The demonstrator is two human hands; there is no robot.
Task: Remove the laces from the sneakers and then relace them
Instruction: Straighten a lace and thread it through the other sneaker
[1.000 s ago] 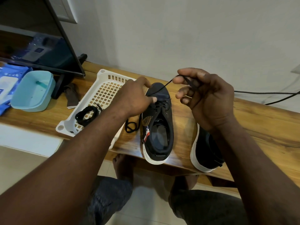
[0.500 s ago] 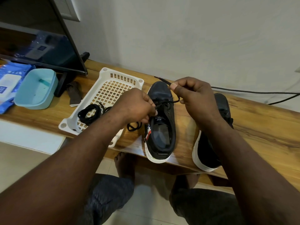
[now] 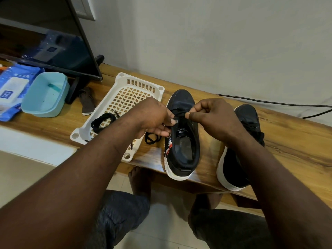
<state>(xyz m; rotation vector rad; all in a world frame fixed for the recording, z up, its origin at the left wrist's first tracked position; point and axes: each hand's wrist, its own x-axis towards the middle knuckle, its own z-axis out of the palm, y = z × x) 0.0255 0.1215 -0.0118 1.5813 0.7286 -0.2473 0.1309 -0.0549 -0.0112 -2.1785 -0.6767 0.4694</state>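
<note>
Two black sneakers with white soles stand on the wooden bench [image 3: 287, 141]. The left sneaker [image 3: 181, 141] sits in the middle, toe pointing away. My left hand [image 3: 154, 119] holds its left eyelet edge, thumb pressed on the side. My right hand [image 3: 210, 115] pinches the black lace [image 3: 179, 114] just above the front eyelets. A loose loop of that lace [image 3: 151, 138] lies on the bench left of the shoe. The right sneaker [image 3: 246, 123] stands behind my right forearm, partly hidden. A second black lace [image 3: 103, 121] lies coiled in the white basket [image 3: 124, 81].
A light blue tub [image 3: 45, 94] and a blue wipes pack [image 3: 10, 87] lie at the far left. A dark screen [image 3: 45, 36] stands behind them. A black cable [image 3: 269, 103] runs along the wall at the back right. My knees and a bare foot show below the bench edge.
My right hand came down from above the shoe to the front eyelets, drawing the lace short. My left hand stayed on the shoe's left side.
</note>
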